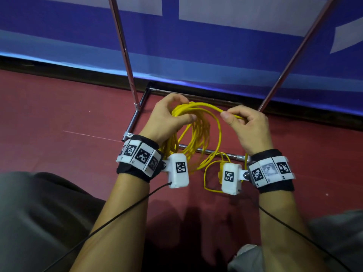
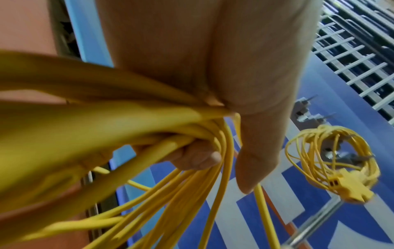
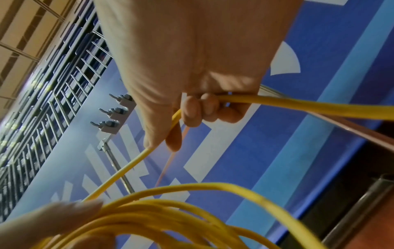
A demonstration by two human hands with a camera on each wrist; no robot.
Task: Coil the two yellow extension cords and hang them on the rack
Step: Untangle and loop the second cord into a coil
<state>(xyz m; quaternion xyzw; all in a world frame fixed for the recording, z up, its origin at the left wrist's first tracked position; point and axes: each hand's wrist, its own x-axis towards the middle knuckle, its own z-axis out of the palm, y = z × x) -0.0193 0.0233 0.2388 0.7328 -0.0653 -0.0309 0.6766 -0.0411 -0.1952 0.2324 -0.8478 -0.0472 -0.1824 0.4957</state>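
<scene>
Down on the red floor, the person's left hand has its fingers and thumb curled round a bundle of loops of the yellow extension cord; the left wrist view shows several strands gathered in that grip, with a fingertip pressing them from below. The loops hang down from the hand over the rack's chrome base frame and trail onto the floor between the two wrists.

One strand arcs across from the bundle to the right hand, which pinches it between thumb and curled fingers; in the right wrist view the fingers are closed on that single strand, which runs on out to the right.

The rack's two metal poles rise from the base on either side of the hands, in front of a blue and white banner.

Off to the right in the left wrist view, a second yellow cord hangs already coiled on the rack, its yellow plug block at the bottom of the coil. Further up are grey hooks on the rack's top.
</scene>
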